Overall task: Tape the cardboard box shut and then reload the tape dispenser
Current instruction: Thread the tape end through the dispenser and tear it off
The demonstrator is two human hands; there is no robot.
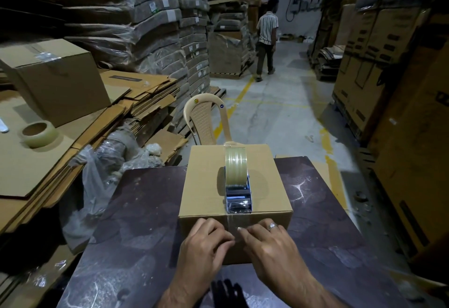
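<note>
A small closed cardboard box [206, 186] sits on a dark table [136, 210]. On its top stands a tape dispenser [237, 186] with a clear tape roll, its blade end at the near edge. A strip of clear tape [232, 221] runs from it down the box's front face. My left hand [206, 242] and my right hand [267, 239] lie against that front face, fingertips pressing the tape on both sides. A ring is on my right hand. A spare tape roll [38, 133] lies on flat cardboard at the left.
Flattened cardboard sheets [73, 137] and a taped box [53, 76] pile up at the left. A beige plastic chair [206, 120] stands behind the table. Wrapped stacks and tall cartons line an aisle where a person [266, 37] walks away.
</note>
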